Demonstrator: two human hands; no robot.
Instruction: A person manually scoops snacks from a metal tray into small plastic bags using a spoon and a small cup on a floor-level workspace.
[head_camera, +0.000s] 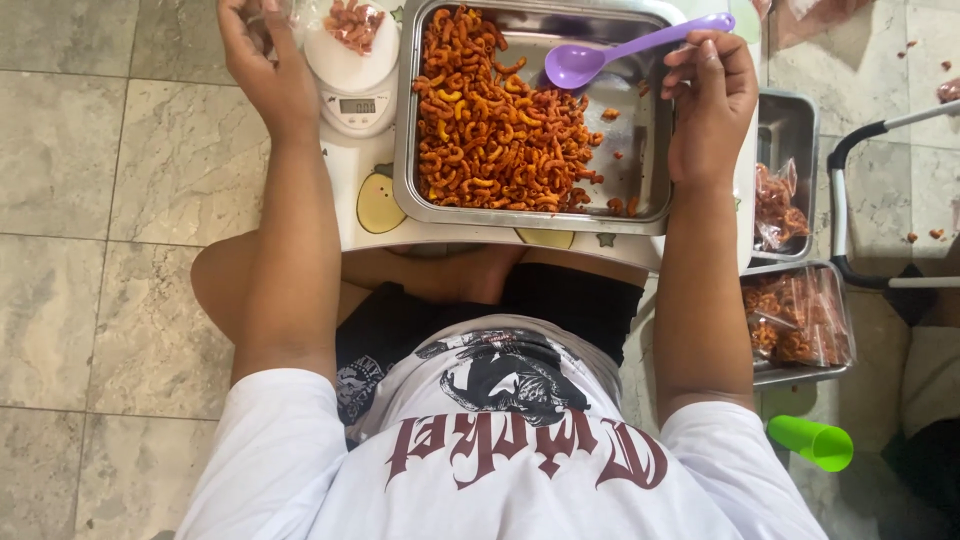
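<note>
Grey marble floor tiles (90, 150) fill the left of the frame, and a small white low table (360, 225) sits at top centre. On it, a rectangular steel tray (640, 150) holds a heap of orange-red curled macaroni snacks (490, 120). Right hand (712, 95), upper right, pinches the handle of a purple plastic spoon (600, 55), bowl hovering over the tray. Left hand (262, 60), upper left, fingers curled on a clear plastic bag (350, 22) over a white digital kitchen scale (355, 85). Filled bags (795, 315) at right.
</note>
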